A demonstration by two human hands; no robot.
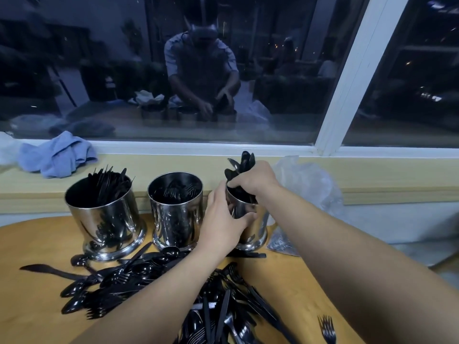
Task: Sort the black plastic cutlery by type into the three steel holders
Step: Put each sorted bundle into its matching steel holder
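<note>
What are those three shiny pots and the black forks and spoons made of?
The pots look like polished steel: their walls mirror the cutlery lying before them. The loose cutlery looks like glossy black plastic, thin and catching highlights. The table seems to be varnished wood or a laminate.

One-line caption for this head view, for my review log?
Right hand lowers a bundle of black spoons into the right steel holder, steadied by the left hand.

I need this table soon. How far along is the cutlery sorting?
Partly done. The left holder and middle holder already hold cutlery. Right now the right hand holds a bunch of spoons at the mouth of the right holder, which the left hand steadies. A large mixed pile is still on the table, so plenty remains.
</note>
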